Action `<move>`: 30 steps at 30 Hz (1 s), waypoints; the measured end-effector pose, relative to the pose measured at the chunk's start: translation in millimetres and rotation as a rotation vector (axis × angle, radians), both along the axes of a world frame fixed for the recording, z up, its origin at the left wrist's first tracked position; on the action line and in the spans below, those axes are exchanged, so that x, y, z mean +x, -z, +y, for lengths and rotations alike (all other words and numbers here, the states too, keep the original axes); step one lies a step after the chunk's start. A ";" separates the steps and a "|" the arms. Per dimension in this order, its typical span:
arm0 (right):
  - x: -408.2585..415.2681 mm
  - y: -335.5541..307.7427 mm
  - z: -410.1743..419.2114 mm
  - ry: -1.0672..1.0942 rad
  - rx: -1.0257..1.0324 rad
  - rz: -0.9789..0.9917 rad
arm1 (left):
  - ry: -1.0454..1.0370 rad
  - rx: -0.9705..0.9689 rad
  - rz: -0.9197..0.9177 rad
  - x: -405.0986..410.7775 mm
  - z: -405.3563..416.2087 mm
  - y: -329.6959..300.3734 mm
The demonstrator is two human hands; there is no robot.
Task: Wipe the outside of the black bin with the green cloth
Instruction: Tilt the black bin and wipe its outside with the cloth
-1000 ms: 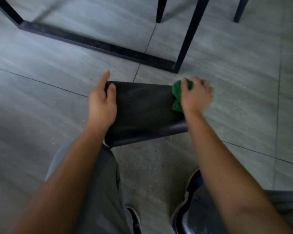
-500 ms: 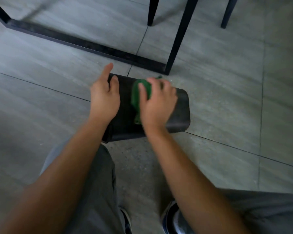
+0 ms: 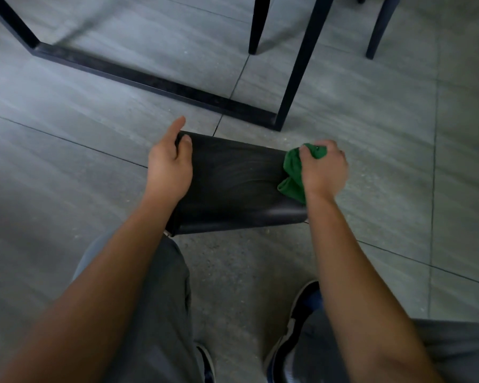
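Head view is showing the bin lying on its side on the floor, between the two hands and just ahead of the person's knees. The left hand is gripping the bin's left end, thumb over the far edge. The right hand is bunching the cloth against the bin's right end. Faint streaks are showing on the upturned face, so wiping looks underway; the far and under sides are hidden, likely left to do. A table frame is standing beyond the hands.
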State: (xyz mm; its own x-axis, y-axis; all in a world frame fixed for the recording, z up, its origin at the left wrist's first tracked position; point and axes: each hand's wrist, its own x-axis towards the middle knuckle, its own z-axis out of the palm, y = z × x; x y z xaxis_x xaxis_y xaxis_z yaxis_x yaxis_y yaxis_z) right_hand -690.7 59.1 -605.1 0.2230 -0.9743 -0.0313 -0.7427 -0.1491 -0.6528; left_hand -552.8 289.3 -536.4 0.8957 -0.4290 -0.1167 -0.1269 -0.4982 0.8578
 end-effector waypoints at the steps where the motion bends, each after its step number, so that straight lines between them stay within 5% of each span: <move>1: 0.2 -11.2 -0.2 0.004 0.022 -0.059 | 0.002 -0.002 -0.008 0.8 -0.2 -0.6; 4: 6.2 -61.8 1.5 -0.193 0.336 -0.237 | -0.002 -0.021 -0.011 2.8 -2.6 0.0; 7: 17.2 -98.4 19.7 -0.553 0.595 -0.051 | 0.001 -0.027 -0.006 1.0 -4.9 -1.4; 10: 35.3 -79.6 64.7 -0.592 0.292 0.161 | -0.006 -0.033 -0.012 2.0 -5.5 0.7; 13: 40.9 -49.8 113.8 -0.385 -0.175 -0.022 | -0.006 -0.013 -0.030 4.9 -3.3 2.9; 16: 51.0 -38.5 136.3 -0.489 -0.350 -0.203 | 0.044 -0.006 -0.040 9.9 4.0 5.2; 18: 54.0 -34.9 129.8 -0.550 -0.379 -0.232 | 0.032 0.007 -0.054 11.3 5.0 5.9; 24: 18.4 0.1 49.8 0.017 -0.188 -0.104 | 0.036 0.034 -0.055 1.9 -2.5 -0.8; 30: 39.4 -20.4 97.0 -0.503 -0.216 -0.322 | -0.035 0.019 -0.052 11.8 0.8 2.2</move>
